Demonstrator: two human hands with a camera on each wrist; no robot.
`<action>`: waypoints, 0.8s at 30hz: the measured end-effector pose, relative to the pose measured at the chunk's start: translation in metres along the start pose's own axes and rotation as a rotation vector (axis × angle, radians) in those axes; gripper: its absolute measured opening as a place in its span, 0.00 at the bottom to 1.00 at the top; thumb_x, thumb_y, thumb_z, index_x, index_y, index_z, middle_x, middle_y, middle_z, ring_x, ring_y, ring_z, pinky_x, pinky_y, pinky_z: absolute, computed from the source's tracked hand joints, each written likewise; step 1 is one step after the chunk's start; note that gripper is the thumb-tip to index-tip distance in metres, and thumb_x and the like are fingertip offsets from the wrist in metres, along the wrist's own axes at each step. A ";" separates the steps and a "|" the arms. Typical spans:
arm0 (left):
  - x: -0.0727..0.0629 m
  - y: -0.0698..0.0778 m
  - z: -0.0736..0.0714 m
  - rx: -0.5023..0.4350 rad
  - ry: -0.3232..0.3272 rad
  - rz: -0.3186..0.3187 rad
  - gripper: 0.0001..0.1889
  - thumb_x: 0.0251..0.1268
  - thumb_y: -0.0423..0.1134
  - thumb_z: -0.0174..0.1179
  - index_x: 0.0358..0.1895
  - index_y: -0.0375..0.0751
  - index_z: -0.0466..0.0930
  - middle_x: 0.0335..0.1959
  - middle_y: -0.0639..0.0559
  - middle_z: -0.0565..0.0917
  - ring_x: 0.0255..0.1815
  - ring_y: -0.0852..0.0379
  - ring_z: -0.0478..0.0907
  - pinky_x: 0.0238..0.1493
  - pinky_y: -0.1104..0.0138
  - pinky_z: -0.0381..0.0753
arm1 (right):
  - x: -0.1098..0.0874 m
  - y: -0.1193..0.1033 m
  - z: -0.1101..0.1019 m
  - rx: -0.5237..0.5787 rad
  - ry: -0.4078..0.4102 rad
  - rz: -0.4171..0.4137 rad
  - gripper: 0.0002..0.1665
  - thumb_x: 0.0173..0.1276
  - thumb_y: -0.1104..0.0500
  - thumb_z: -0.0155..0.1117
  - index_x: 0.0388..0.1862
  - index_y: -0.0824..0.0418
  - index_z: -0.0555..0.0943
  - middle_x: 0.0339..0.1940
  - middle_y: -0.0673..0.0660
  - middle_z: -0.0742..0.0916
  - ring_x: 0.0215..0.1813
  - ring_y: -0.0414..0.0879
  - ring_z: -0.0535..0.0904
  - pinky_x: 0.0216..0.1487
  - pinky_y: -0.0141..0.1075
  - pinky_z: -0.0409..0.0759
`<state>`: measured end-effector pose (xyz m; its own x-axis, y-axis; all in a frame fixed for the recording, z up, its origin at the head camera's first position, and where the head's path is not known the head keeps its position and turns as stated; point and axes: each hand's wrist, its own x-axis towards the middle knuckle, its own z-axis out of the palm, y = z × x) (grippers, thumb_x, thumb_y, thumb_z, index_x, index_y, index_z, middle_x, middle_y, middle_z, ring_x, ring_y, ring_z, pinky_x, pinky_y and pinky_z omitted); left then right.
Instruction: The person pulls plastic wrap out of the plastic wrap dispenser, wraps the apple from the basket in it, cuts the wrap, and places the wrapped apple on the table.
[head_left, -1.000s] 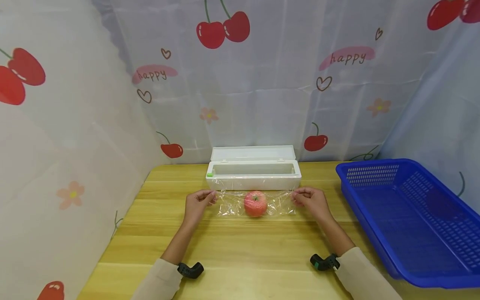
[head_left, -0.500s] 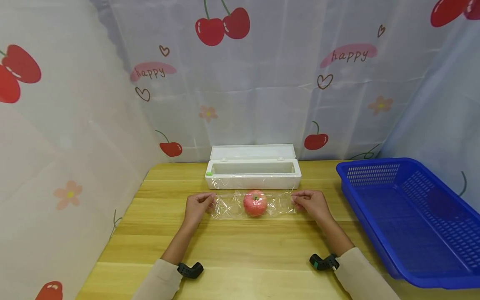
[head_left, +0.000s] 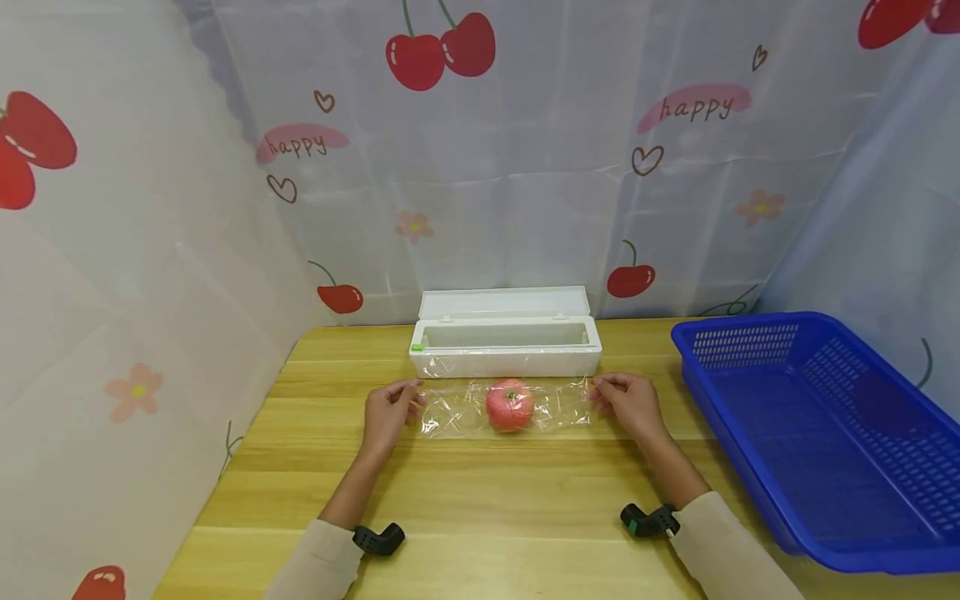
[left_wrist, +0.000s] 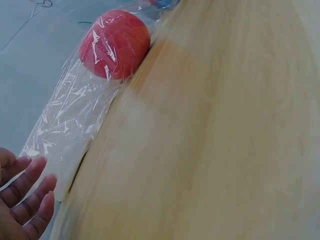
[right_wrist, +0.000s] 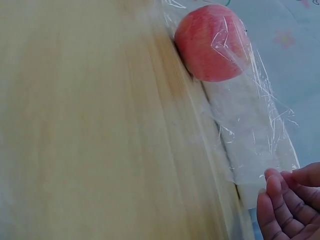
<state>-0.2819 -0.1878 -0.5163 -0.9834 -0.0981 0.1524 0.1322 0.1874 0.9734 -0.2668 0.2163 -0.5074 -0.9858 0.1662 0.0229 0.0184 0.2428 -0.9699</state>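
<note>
A red apple [head_left: 510, 406] sits on the wooden table, covered by a strip of clear cling film [head_left: 457, 411] that spreads out on both sides of it. My left hand [head_left: 387, 414] is at the film's left end, its fingers loosely bent and fanned apart in the left wrist view. At the opposite end is my right hand [head_left: 628, 406], fingers relaxed and thumb slightly off the fingertips. Neither hand visibly pinches the film. Just behind the apple stands a white cling film dispenser [head_left: 506, 362], lid raised, with a green slider [head_left: 417, 347] at its left.
A large blue plastic basket [head_left: 750, 467] stands on the right of the wooden table [head_left: 480, 508]. Cherry-printed curtain [head_left: 517, 225] encloses the back and sides. Each wrist wears a black camera mount [head_left: 378, 540].
Both hands have lowered the near edge of the film over the apple, then moved slightly outward and let go of its corners. The film now lies slacker.
</note>
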 end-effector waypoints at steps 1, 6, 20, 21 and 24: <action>0.000 0.000 -0.001 0.025 0.012 0.029 0.12 0.76 0.37 0.58 0.47 0.32 0.89 0.31 0.37 0.87 0.25 0.44 0.83 0.25 0.65 0.85 | -0.001 -0.002 0.000 -0.009 0.019 -0.006 0.15 0.75 0.62 0.63 0.47 0.76 0.84 0.32 0.63 0.90 0.29 0.47 0.84 0.32 0.33 0.86; 0.001 0.001 -0.003 0.210 0.077 0.220 0.11 0.75 0.38 0.60 0.44 0.34 0.90 0.32 0.45 0.89 0.30 0.45 0.85 0.27 0.69 0.83 | -0.004 -0.010 -0.002 -0.047 0.095 -0.069 0.15 0.75 0.62 0.63 0.47 0.77 0.85 0.39 0.70 0.89 0.34 0.49 0.87 0.36 0.31 0.87; -0.006 0.027 0.013 0.291 0.053 0.617 0.10 0.68 0.31 0.66 0.50 0.37 0.88 0.48 0.49 0.88 0.52 0.49 0.84 0.49 0.50 0.84 | -0.019 -0.036 0.009 -0.066 0.065 -0.387 0.16 0.68 0.60 0.72 0.52 0.68 0.87 0.47 0.63 0.90 0.43 0.30 0.84 0.44 0.20 0.81; -0.007 0.029 0.015 0.280 0.033 0.630 0.11 0.67 0.30 0.67 0.51 0.36 0.88 0.50 0.48 0.88 0.53 0.49 0.84 0.52 0.51 0.84 | -0.020 -0.037 0.010 -0.056 0.042 -0.400 0.17 0.68 0.61 0.72 0.53 0.68 0.86 0.49 0.63 0.90 0.44 0.33 0.85 0.45 0.20 0.81; -0.013 0.033 0.023 0.253 -0.024 0.665 0.13 0.66 0.30 0.68 0.53 0.35 0.87 0.52 0.46 0.87 0.56 0.47 0.83 0.59 0.56 0.81 | -0.024 -0.041 0.014 -0.045 -0.022 -0.425 0.19 0.68 0.60 0.72 0.56 0.67 0.85 0.52 0.62 0.89 0.50 0.45 0.87 0.49 0.23 0.82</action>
<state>-0.2678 -0.1577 -0.4900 -0.7071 0.1364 0.6938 0.6753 0.4212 0.6054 -0.2462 0.1893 -0.4719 -0.9108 0.0218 0.4122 -0.3831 0.3269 -0.8639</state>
